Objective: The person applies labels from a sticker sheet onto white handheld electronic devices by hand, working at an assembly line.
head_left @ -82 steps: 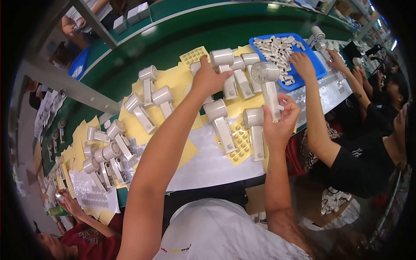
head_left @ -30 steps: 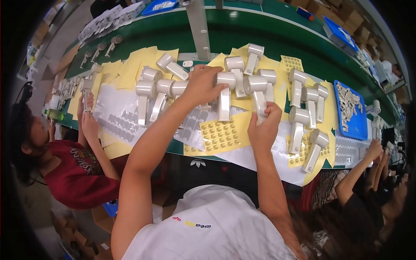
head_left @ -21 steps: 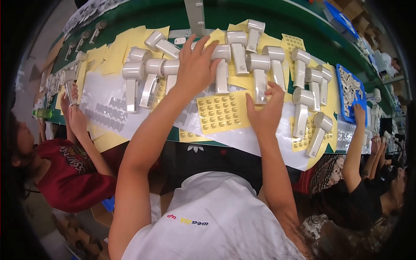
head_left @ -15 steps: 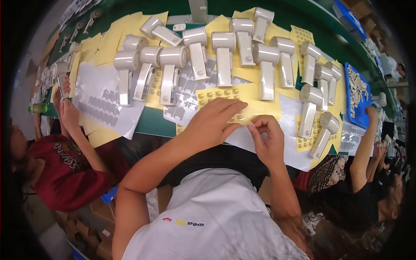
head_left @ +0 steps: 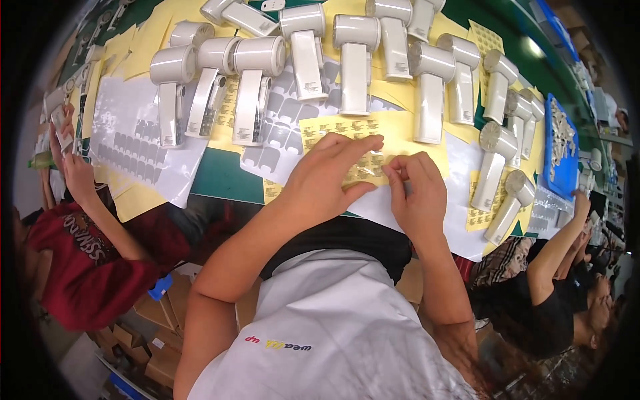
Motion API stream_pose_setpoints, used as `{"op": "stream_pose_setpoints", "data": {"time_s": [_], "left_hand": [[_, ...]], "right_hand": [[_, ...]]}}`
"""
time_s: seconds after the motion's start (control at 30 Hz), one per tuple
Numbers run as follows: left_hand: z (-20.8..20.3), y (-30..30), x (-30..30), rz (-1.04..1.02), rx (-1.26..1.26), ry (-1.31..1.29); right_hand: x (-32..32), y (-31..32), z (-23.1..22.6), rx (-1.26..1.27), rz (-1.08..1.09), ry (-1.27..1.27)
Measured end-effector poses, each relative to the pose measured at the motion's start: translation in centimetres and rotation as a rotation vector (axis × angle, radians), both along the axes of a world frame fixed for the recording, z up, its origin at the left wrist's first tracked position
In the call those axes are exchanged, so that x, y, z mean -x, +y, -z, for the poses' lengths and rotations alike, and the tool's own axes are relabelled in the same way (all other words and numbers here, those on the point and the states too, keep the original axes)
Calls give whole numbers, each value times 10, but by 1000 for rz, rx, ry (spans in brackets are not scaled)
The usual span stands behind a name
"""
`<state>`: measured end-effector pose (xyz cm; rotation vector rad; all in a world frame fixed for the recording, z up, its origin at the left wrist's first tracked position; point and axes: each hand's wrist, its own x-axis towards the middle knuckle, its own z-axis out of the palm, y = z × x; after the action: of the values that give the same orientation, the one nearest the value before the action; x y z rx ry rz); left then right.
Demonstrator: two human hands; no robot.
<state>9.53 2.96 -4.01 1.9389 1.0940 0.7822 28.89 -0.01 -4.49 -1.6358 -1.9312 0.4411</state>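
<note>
Green tabletop (head_left: 227, 177) lies beneath yellow sheets (head_left: 401, 127) (cartons (head_left: 167, 363) below).

Pale devices (head_left: 355, 75) look glossy plast., yellow sheet (head_left: 395, 131) paper w/ sheen.

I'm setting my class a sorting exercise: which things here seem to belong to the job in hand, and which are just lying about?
Seemingly in the job:
yellow label sheet, with the left hand over it and the right hand pinching near its edge
white round-headed devices around it

Apparently lying about:
blue tray, far right
cardboard boxes, lower left
</note>
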Motion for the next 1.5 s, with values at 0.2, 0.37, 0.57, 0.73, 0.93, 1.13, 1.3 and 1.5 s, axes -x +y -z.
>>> {"op": "stream_pose_setpoints", "data": {"time_s": [0.2,0.37,0.57,0.73,0.93,1.13,1.3,1.5], "left_hand": [[2,0,0,3,13,-18],[-4,3,3,4,42,3],[-1,5,9,30,-25,-33],[-4,21,6,-395,-110,-93],[-5,31,4,-443,-140,129],[-2,36,6,-430,-192,121],[1,38,6,-417,-194,114],[2,39,6,-412,-237,117]], "right_hand": [[0,-4,-13,174,48,268],[-16,-1,-22,303,-17,478],[-3,49,-22,327,-75,715],[19,81,-22,441,-78,709],[21,86,-17,496,-50,773],[13,90,-14,544,-98,798],[12,96,-18,568,-117,787],[11,97,-21,612,-120,768]]}}
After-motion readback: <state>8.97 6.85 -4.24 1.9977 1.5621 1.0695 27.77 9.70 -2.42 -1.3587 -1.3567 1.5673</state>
